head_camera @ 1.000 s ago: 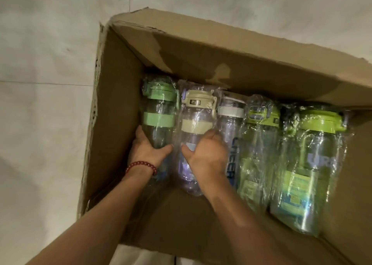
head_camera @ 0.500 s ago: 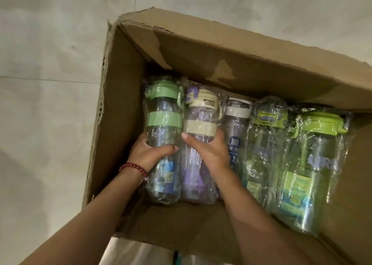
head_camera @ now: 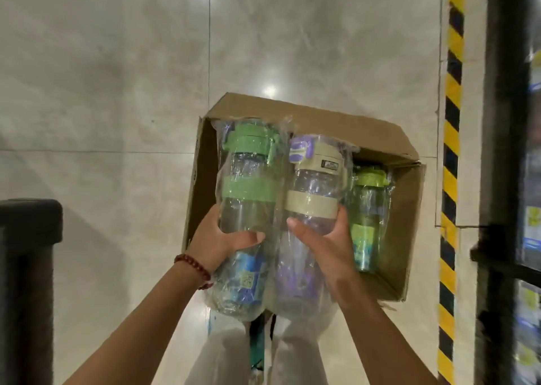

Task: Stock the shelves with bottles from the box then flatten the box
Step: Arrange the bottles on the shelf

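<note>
My left hand (head_camera: pixel 220 242) grips a clear bottle with a green lid and band (head_camera: pixel 246 192), wrapped in plastic film. My right hand (head_camera: pixel 323 242) grips a second wrapped bottle with a beige lid and purple clip (head_camera: pixel 314 192). Both bottles are held side by side, high above the open cardboard box (head_camera: pixel 405 217) on the floor. Inside the box, a lime-lidded bottle (head_camera: pixel 369 206) shows to the right of my right hand; the rest of the inside is hidden behind the held bottles.
Shiny beige floor tiles (head_camera: pixel 117 91) surround the box. A yellow-and-black hazard stripe (head_camera: pixel 450 150) runs along the floor on the right, beside a dark shelving unit (head_camera: pixel 503 179) holding packaged goods. A dark object (head_camera: pixel 26 267) stands at the left edge.
Both hands have lifted the green-lidded and beige-lidded bottles up out of the box. The view has pulled back and up, bringing the floor, the stripe and the shelving into sight.
</note>
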`<state>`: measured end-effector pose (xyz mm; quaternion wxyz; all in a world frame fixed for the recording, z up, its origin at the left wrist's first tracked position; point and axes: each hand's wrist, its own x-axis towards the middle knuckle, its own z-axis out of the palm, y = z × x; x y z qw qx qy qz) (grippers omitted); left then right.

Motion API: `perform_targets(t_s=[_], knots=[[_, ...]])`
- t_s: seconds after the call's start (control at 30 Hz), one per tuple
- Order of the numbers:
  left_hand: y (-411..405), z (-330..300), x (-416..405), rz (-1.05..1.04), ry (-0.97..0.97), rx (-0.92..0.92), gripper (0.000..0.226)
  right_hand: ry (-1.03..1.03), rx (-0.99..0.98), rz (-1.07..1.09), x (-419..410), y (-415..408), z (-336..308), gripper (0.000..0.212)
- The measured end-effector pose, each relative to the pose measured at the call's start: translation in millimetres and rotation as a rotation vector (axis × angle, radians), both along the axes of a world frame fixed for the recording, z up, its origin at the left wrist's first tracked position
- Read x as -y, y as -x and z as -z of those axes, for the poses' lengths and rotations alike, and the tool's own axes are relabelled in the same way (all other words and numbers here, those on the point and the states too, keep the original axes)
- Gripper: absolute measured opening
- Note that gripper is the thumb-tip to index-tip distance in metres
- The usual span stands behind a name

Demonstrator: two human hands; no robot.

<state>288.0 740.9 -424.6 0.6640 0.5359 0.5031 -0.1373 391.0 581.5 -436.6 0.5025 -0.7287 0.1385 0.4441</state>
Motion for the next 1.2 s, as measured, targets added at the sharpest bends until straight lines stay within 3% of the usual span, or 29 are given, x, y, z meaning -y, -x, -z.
perform_targets(t_s=[0.1, 0.2, 0.33, 0.47, 0.63, 0.83, 0.97, 1.1, 1.2], knots=[[-16, -67, -8, 0.038, -0.091, 0.033, 0.084, -0.032, 0.067, 0.020, 7, -15, -66, 0.104], [-36, -138, -14, 0.042, -0.147, 0.079, 0.100, -0.051, 0.175, 0.014, 12, -36, -135, 0.087], [-59, -241, -16, 0.051, -0.216, 0.200, 0.099, -0.132, 0.288, 0.061, 22, -61, -236, 0.095], [-68, -346, -3, 0.076, -0.284, 0.346, 0.081, -0.201, 0.425, 0.116, 42, -66, -338, 0.091], [-54, -449, 19, 0.159, -0.341, 0.499, 0.087, -0.293, 0.540, 0.202, 74, -48, -440, 0.089], [-24, -508, 38, 0.231, -0.383, 0.618, 0.079, -0.338, 0.612, 0.301, 113, -3, -500, 0.097], [-7, -519, 45, 0.341, -0.342, 0.666, 0.081, -0.332, 0.680, 0.418, 129, 37, -514, 0.093], [-2, -528, 39, 0.434, -0.278, 0.681, 0.088, -0.312, 0.737, 0.560, 135, 68, -525, 0.106], [4, -532, 37, 0.480, -0.266, 0.693, 0.082, -0.270, 0.785, 0.665, 134, 92, -529, 0.098]])
